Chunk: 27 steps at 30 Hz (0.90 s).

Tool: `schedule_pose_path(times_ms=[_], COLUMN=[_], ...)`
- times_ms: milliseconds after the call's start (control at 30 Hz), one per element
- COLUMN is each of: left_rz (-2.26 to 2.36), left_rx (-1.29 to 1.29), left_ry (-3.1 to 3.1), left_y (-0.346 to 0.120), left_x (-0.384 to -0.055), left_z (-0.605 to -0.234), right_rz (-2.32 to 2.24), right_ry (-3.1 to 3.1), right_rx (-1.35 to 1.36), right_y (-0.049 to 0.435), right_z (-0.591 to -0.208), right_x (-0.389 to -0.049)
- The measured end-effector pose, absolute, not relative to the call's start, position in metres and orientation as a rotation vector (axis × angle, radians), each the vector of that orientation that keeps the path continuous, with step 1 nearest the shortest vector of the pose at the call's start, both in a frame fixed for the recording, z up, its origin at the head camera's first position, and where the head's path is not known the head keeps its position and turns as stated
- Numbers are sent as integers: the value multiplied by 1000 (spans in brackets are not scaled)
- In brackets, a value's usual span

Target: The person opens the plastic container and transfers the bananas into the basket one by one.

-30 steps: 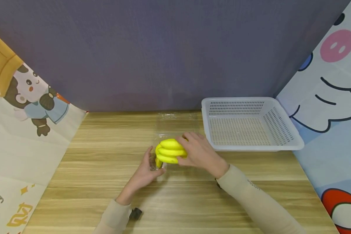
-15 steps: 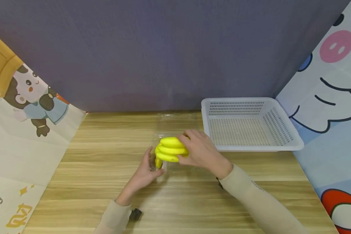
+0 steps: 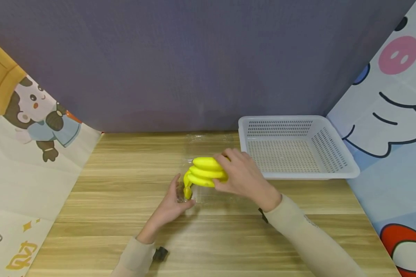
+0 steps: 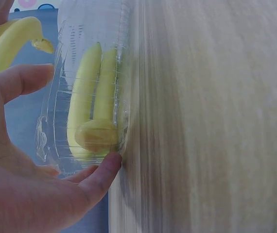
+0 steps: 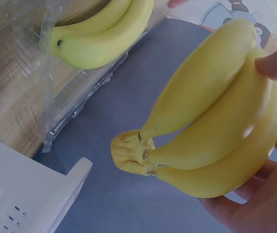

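My right hand (image 3: 242, 175) grips a bunch of three yellow bananas (image 3: 208, 171), thumb on one side and fingers on the other. Its crown (image 5: 131, 153) hangs free in the right wrist view. Below and left of the bunch lies a clear plastic clamshell box (image 3: 208, 197) on the table. Two joined bananas (image 4: 85, 97) are inside it, their crown towards my left hand. That left hand (image 3: 170, 206) holds the box's left end, with thumb and fingers spread around its corners. In the head view the bunch covers part of the box.
The box's clear lid (image 3: 209, 145) lies folded back towards the grey wall (image 3: 194, 69). A white perforated basket (image 3: 286, 176) stands to the right, close to my right hand. Printed panels (image 3: 409, 127) border the wooden table (image 3: 124, 165) at both sides.
My right hand has lifted the banana bunch up and to the right, away from the bananas in the box. My left hand has stayed at the box's end.
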<state>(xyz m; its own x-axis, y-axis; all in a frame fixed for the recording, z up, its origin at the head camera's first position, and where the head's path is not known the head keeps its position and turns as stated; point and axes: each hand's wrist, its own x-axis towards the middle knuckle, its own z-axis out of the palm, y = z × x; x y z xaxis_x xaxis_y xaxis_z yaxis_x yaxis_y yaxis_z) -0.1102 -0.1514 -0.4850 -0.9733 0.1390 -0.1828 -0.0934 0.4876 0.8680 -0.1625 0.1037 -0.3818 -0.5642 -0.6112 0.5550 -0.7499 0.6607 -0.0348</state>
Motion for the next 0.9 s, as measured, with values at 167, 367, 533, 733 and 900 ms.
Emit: schedule_pose_path(times_ms=[167, 367, 533, 733, 900], left_rz=[1483, 1483, 1465, 1458, 1453], left_rx=[39, 37, 30, 23, 25], left_ry=[2510, 2503, 2509, 2515, 2520], left_y=[-151, -151, -151, -151, -151], left_x=[-111, -111, -110, -110, -110], left_z=[-486, -485, -484, -483, -483], right_rz=[375, 384, 388, 382, 371], right_ry=[-2357, -2338, -2318, -2317, -2314], right_rx=[1031, 1009, 993, 988, 984], right_y=[108, 114, 118, 122, 126], right_z=[-379, -377, -375, -372, -370], right_x=[-163, -166, -168, -170, -173])
